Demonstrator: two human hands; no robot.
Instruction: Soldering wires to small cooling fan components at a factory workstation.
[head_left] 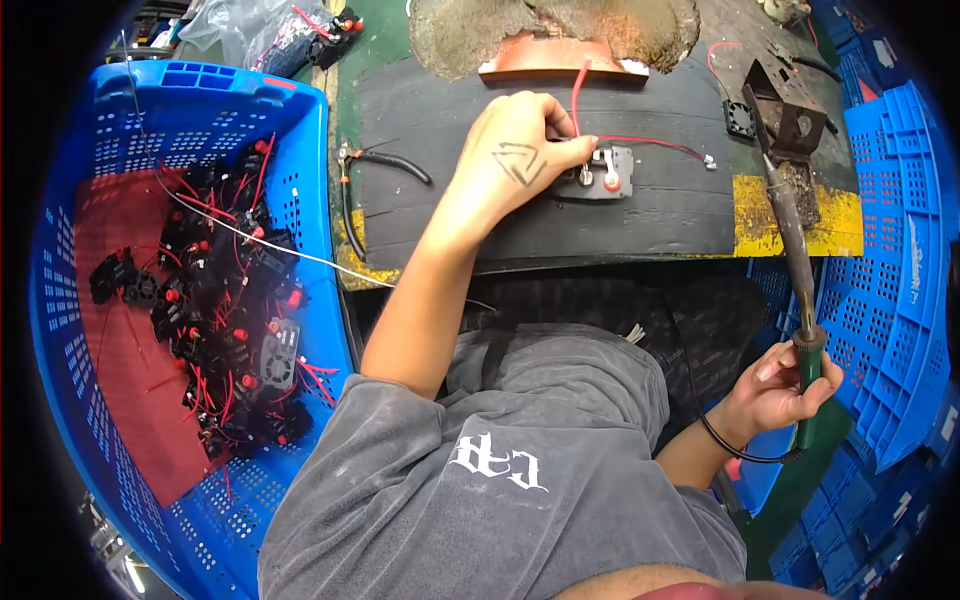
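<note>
On the dark work mat [660, 225], my left hand [515, 145] pinches a small flat grey-and-black electrical module [608, 182] with its thumb and fingers. A red wire [650, 140] runs right from there to a white plug end, and another stands up beside the fingertips. The fingers hide part of the module. Low on the right, my right hand [780, 395] is closed around the green handle of a soldering iron [808, 375]. The iron's long shaft points away from me, its far end overlapping a rusty metal stand [790, 110]; I cannot tell whether they touch.
On the left stands a blue crate [325, 200] heaped with black modules [230, 290] and red wires. A crusted brown mass with an orange block [565, 60] lies at the mat's far edge. A small black fan [740, 120] sits near the stand. Blue crates [890, 280] line the right side.
</note>
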